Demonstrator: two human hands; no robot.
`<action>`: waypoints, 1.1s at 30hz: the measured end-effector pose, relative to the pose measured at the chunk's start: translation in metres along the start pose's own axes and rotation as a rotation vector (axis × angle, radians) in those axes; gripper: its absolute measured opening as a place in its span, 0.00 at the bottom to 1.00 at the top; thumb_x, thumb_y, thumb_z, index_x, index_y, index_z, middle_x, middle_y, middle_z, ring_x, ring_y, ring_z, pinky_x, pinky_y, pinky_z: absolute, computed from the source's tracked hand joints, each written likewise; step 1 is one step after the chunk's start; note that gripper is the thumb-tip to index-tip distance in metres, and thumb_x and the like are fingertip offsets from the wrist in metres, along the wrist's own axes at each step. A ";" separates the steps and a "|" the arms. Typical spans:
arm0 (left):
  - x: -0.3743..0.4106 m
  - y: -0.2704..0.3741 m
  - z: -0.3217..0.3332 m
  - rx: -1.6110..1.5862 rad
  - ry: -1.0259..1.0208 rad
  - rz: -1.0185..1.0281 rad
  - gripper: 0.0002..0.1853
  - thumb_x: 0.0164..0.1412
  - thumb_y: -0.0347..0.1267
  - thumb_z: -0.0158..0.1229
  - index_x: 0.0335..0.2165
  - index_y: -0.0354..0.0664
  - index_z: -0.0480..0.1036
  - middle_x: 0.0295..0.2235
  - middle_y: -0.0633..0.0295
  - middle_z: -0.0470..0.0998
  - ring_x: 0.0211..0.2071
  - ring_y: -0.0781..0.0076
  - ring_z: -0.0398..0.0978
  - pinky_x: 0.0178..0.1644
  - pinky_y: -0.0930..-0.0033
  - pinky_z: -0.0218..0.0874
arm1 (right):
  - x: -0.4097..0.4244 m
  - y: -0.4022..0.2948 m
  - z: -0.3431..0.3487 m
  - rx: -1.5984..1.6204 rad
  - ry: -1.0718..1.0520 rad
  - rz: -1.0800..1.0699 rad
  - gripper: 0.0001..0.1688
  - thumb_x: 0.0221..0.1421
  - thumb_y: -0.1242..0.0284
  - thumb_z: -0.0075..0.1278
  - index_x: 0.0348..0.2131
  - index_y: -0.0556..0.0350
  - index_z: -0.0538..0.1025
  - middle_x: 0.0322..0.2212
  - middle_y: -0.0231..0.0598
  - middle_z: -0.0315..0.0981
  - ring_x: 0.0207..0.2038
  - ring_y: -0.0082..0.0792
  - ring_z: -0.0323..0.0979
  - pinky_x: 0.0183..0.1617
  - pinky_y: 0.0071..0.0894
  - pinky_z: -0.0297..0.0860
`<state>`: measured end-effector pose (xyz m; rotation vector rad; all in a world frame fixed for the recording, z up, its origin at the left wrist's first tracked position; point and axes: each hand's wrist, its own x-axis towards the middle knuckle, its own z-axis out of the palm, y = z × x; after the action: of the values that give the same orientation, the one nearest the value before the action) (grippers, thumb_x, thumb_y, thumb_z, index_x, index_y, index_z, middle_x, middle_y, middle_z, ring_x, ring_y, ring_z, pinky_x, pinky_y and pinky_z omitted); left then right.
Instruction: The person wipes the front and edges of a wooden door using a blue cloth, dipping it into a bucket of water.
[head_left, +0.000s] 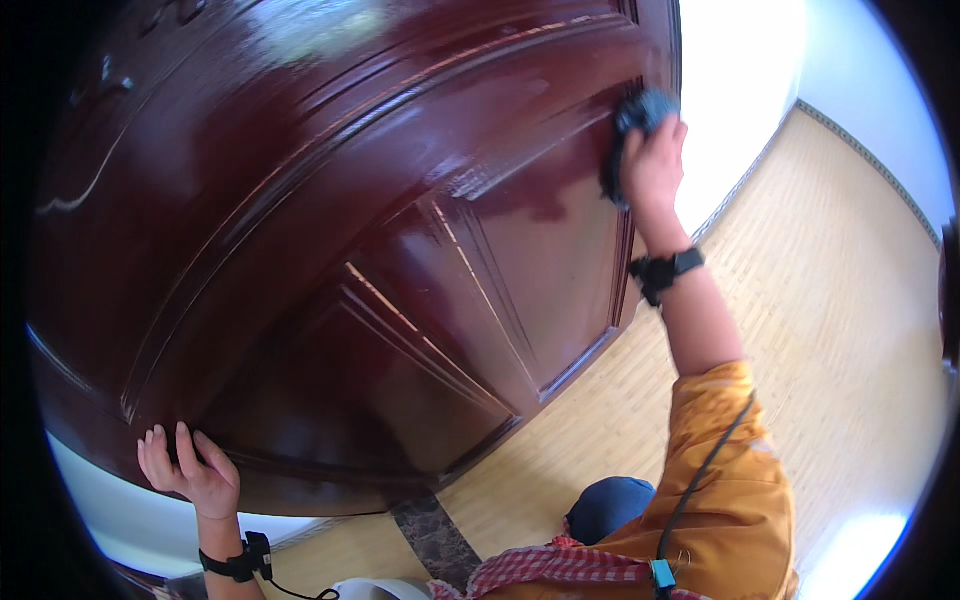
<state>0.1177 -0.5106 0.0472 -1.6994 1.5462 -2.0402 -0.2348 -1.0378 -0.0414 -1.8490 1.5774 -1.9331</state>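
Observation:
A dark red-brown paneled wooden door (300, 315) with a glossy surface fills the left and middle of the view. My right hand (656, 165) presses a bluish-dark cloth (637, 124) against the door's panel near its right edge; the cloth looks slightly blurred. Below and to the left, my left hand (191, 472) rests at the door's lower left edge, fingers spread and holding nothing. Wet-looking streaks and pale reflections show on the panels and mouldings. Each wrist wears a black strap with a small device.
A white bucket (379, 589) stands at the bottom, close to my body. Light wood-look flooring (810, 300) lies to the right, with a dark marble strip (435, 532) under the door. White walls with a patterned skirting border (870, 161) stand beyond.

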 end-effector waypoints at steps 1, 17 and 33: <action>0.001 0.000 0.000 -0.013 -0.010 0.005 0.20 0.61 0.23 0.57 0.52 0.38 0.67 0.56 0.48 0.61 0.57 0.49 0.60 0.62 0.44 0.57 | -0.023 0.025 0.014 -0.075 0.050 -0.021 0.27 0.58 0.68 0.49 0.54 0.60 0.63 0.56 0.61 0.59 0.45 0.67 0.72 0.42 0.58 0.73; 0.014 0.009 0.004 -0.068 0.070 -0.011 0.20 0.59 0.24 0.58 0.50 0.42 0.70 0.55 0.50 0.63 0.57 0.53 0.60 0.62 0.49 0.57 | -0.060 -0.099 -0.003 0.285 0.137 -0.201 0.11 0.63 0.76 0.48 0.40 0.68 0.66 0.43 0.64 0.59 0.46 0.61 0.61 0.53 0.54 0.58; 0.010 0.010 0.006 -0.030 0.077 0.006 0.18 0.61 0.27 0.60 0.50 0.38 0.71 0.53 0.52 0.66 0.54 0.54 0.65 0.58 0.54 0.62 | -0.291 -0.014 -0.025 0.532 -0.558 -0.345 0.30 0.46 0.86 0.44 0.52 0.60 0.66 0.50 0.64 0.58 0.53 0.68 0.55 0.64 0.55 0.53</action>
<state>0.1134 -0.5253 0.0469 -1.6429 1.6097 -2.1142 -0.1610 -0.8335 -0.2368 -2.2093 0.5528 -1.5088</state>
